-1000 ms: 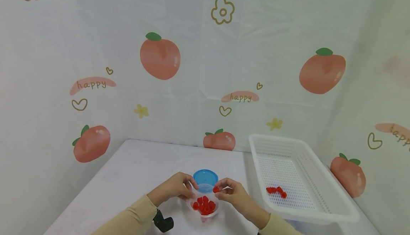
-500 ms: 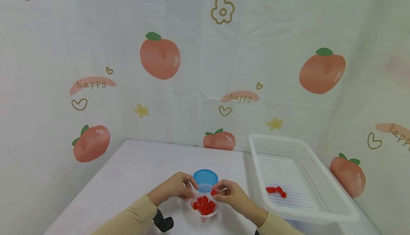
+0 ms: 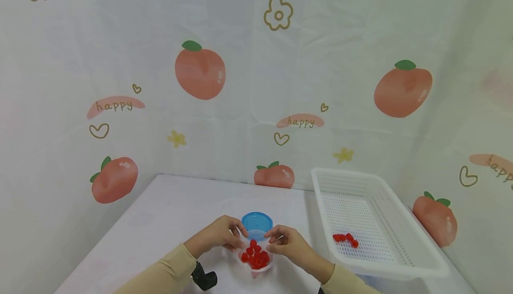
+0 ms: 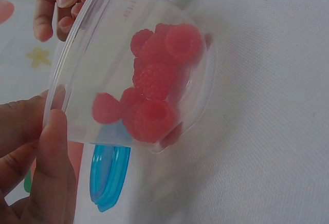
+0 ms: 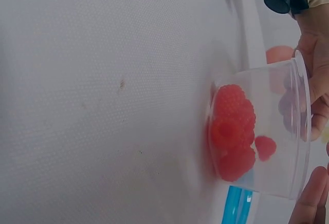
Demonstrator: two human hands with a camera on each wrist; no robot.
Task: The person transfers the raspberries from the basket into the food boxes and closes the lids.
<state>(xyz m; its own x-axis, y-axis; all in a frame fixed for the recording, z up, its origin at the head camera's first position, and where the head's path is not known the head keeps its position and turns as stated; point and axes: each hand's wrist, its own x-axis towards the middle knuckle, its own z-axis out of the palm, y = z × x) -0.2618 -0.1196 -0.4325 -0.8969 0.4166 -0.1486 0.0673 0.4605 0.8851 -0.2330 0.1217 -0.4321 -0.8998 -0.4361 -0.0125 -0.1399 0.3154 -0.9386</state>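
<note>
A clear round plastic container point(image 3: 270, 267) stands upright on the table, with several red raspberries point(image 3: 256, 258) heaped at its bottom. My left hand point(image 3: 222, 232) pinches its rim between thumb and fingers, on the left side. Inside, a single raspberry point(image 4: 106, 108) shows above the heap in both wrist views. My right hand point(image 3: 291, 243) is over the container's right rim, fingers loosely bent, with no berry visible between thumb and fingertips. Just behind the container lies a blue-rimmed lid point(image 3: 256, 221).
To the right, a white perforated plastic basket point(image 3: 425, 269) holds several raspberries point(image 3: 345, 239) near its front left. A black strap-like device point(image 3: 204, 278) sits at the left wrist. Behind the table point(image 3: 188, 196) hangs a fruit-printed curtain point(image 3: 232, 142).
My right hand dipped slightly left toward the container and let go of a raspberry, which is now inside above the heap. The left hand keeps its place on the rim.
</note>
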